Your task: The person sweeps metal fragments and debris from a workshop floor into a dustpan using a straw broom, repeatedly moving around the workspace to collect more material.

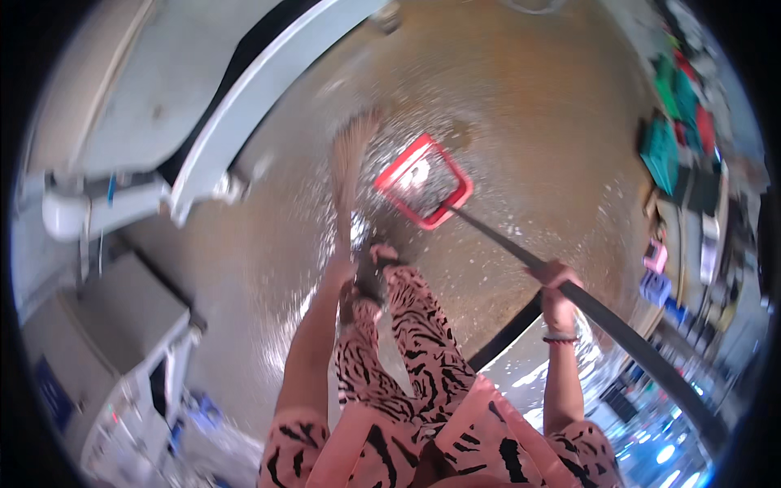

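My left hand (pixel 341 269) is closed around the lower end of a straw broom (pixel 346 167), whose spread bristles point away from me over the wet-looking brown floor. Motion smears the broom. In front of my feet is a red-rimmed dustpan (pixel 406 163), just right of the bristles and apart from them. Its inside shines greyish, and I cannot tell what it holds. A long dark handle (pixel 504 242) runs from the dustpan back to the lower right. My right hand (pixel 557 278) wraps round that handle partway along.
A white machine frame (pixel 244 106) curves along the left, with a grey box-like cabinet (pixel 122 313) nearer me. On the right lie teal containers (pixel 661 154), a pink item (pixel 655 256) and shelves of clutter. A dark-edged shiny sheet (pixel 521 366) sits beside my right leg.
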### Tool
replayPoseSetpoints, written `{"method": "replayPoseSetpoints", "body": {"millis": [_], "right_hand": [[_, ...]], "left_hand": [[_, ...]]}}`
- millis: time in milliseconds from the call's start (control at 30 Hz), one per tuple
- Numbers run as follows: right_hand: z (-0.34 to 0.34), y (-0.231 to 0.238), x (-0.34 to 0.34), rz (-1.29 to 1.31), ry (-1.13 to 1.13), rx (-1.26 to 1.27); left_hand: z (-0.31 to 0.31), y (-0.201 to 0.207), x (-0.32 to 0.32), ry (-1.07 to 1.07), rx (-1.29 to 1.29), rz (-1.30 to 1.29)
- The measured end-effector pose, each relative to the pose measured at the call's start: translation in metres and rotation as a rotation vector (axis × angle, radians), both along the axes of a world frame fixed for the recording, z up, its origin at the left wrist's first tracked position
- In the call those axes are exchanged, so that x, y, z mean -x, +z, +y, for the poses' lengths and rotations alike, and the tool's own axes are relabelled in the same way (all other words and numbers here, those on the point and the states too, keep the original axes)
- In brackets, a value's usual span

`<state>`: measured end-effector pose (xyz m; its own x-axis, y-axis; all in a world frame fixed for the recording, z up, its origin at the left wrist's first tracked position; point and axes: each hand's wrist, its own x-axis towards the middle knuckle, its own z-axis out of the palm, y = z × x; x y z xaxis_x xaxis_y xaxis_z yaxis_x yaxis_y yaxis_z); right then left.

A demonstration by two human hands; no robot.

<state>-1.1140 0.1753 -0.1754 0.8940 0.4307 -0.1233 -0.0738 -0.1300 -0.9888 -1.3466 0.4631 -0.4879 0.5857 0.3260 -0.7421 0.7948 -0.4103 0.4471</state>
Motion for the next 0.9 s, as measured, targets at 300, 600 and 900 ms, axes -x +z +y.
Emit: {"method": "replayPoseSetpoints", "body": {"millis": [300, 600, 900], "right_hand": [[-0.061, -0.034, 0.003, -0.091, -0.091, 0.356], [-0.06, -0.01, 0.003, -0.12, -0.329, 0.356], [-0.069, 0.066, 0.018, -0.106, -0.342, 0.172]], "left_hand": [[-0.016, 0.205, 0.11, 0.111, 0.527, 0.216], [-0.063, 0.371, 0.268, 0.569, 0.18, 0.079], [-0.043, 0.388, 0.37, 1.056, 0.244, 0.096]]}}
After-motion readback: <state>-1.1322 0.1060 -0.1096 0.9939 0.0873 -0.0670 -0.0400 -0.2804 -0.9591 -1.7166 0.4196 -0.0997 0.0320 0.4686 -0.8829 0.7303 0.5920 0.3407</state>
